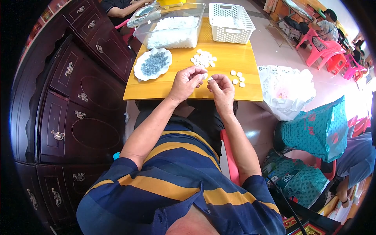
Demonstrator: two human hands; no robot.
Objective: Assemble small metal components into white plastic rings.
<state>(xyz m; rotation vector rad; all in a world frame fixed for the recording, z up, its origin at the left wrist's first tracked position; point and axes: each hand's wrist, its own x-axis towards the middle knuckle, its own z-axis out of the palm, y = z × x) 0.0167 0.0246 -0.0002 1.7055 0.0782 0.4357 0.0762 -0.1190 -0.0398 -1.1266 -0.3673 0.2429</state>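
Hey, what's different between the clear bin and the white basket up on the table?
The bin is see-through with solid walls, while the basket is opaque white and full of holes. The bin looks larger; the basket looks smaller. White contents are heaped high in the bin but lie low in the basket. Both are open-topped and stand at the far part of the table.

The tabletop is smooth, lightly glossy yellow wood, and the round white pieces on it look smooth and matt. The tub is clear, shiny plastic; the basket is perforated plastic. Dark, polished wood makes the cabinet, with metal handles. The shirt is matt cloth, the white bag thin, crinkled plastic, the floor glossy tile.
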